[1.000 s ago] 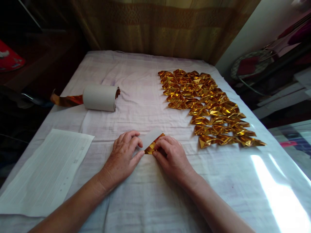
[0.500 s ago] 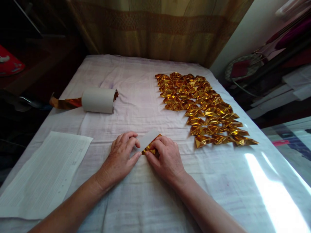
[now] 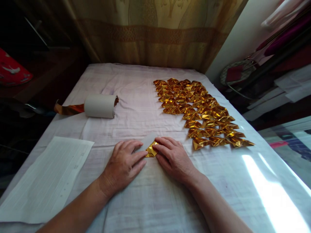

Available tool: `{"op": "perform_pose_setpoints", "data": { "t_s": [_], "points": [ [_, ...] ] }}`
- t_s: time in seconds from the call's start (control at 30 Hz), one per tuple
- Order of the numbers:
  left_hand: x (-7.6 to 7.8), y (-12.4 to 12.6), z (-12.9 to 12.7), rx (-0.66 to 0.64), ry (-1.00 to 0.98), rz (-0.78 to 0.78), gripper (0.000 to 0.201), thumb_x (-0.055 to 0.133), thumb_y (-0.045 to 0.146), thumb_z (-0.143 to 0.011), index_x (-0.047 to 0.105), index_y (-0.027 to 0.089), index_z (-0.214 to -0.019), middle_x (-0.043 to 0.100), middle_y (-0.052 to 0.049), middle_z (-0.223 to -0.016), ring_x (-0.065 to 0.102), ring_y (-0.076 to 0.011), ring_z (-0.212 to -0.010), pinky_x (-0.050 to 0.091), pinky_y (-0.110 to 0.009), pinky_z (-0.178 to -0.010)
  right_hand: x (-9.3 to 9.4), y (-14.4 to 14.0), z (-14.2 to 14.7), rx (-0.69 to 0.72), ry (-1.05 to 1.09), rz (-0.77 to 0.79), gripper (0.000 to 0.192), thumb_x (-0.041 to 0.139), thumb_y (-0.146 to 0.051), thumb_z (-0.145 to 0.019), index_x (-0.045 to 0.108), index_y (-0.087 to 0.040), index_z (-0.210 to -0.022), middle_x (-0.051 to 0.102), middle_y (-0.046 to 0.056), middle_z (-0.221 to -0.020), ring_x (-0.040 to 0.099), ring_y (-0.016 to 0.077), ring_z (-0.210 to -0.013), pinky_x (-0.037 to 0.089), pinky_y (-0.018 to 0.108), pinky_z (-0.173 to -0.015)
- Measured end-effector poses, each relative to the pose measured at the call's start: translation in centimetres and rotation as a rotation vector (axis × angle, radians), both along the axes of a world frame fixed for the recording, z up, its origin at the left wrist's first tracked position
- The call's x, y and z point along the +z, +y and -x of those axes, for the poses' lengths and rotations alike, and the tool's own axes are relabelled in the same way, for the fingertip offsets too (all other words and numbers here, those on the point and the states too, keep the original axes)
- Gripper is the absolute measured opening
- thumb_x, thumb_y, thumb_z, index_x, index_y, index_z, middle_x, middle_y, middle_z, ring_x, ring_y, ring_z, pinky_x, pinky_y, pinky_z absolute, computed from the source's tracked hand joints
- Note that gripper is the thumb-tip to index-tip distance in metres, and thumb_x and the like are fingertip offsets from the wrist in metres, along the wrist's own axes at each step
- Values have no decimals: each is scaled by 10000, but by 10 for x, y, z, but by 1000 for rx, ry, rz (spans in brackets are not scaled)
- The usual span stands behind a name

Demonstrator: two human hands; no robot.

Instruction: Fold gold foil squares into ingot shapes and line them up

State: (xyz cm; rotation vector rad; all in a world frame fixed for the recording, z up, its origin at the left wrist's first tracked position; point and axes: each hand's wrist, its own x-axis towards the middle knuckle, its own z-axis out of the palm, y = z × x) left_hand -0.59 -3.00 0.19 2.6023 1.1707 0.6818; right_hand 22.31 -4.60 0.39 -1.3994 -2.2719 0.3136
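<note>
Pressing gold foil piece (image 3: pixel 151 150) flat between left hand (image 3: pixel 123 165), right hand (image 3: pixel 175 158) (fingers spread).

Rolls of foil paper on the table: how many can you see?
1. The roll lies on its side at the table's far left, with a gold strip trailing off its left end. None other shows, though the dark area beyond the left edge could hide more.

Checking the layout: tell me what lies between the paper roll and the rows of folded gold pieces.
Head view: only bare cloth between the paper roll and the folded gold pieces.
</note>
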Motion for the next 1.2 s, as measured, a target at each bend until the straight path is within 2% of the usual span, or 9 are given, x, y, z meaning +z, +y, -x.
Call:
{"op": "perform_pose_setpoints", "data": {
  "t_s": [0.27, 0.43, 0.63, 0.73, 0.93, 1.07, 1.2],
  "points": [
    [8, 1, -2, -4, 72, -211, 119, 622, 302, -930, 704, 236, -987, 736, -11, -1000, 590, -236, -1008, 396, -420, -938, 8, -6, 7, 48, 63, 14, 337, 555, -97, -831, 666, -209, -1129, 661, 92, -1175, 576, 240, -1069, 521, 403, -934],
    [10, 5, 0, -28, 134, -285, 149, 574, 308, -962, 694, 220, -973, 732, -16, -930, 601, -214, -882, 403, -396, -878, 6, -9, 9, 47, 92, 21, 398, 569, -93, -824, 636, -201, -1201, 657, 89, -1176, 569, 237, -1046, 527, 390, -910],
    [12, 8, 2, -37, 169, -289, 195, 502, 287, -1000, 683, 224, -959, 735, -5, -871, 604, -183, -793, 408, -366, -844, -2, -4, 9, 11, 38, -83, 236, 582, -162, -908, 694, -246, -1098, 677, 68, -1129, 580, 227, -1025, 494, 370, -881],
    [10, 7, 2, -30, 146, -325, 163, 523, 245, -986, 684, 223, -970, 738, -13, -906, 617, -195, -852, 416, -371, -866, -3, -1, 8, -10, -10, -172, 162, 589, -186, -940, 711, -245, -1030, 696, 58, -1085, 583, 217, -1008, 450, 349, -839],
    [2, 2, 6, -69, 88, -371, 259, 429, 165, -1005, 684, 175, -1049, 729, -59, -1014, 617, -207, -957, 453, -370, -919, 0, -5, 12, 94, -79, -255, 125, 583, -193, -952, 706, -214, -962, 707, 19, -845, 547, 181, -780, 370, 330, -710],
    [2, -4, 6, -113, 82, -314, 297, 388, 175, -1016, 674, 152, -1094, 717, -73, -1030, 618, -199, -968, 471, -353, -913, -1, -10, 16, 129, -88, -214, 132, 578, -218, -958, 710, -222, -942, 694, 24, -813, 536, 176, -759, 358, 329, -704],
    [7, -14, 1, -96, 134, -238, 264, 467, 243, -987, 675, 177, -1135, 687, -84, -1081, 596, -237, -1020, 464, -392, -931, 1, -7, 6, 156, -1, -94, 130, 629, -245, -928, 717, -230, -1022, 699, 36, -896, 572, 182, -833, 393, 328, -757]
  ]
}}
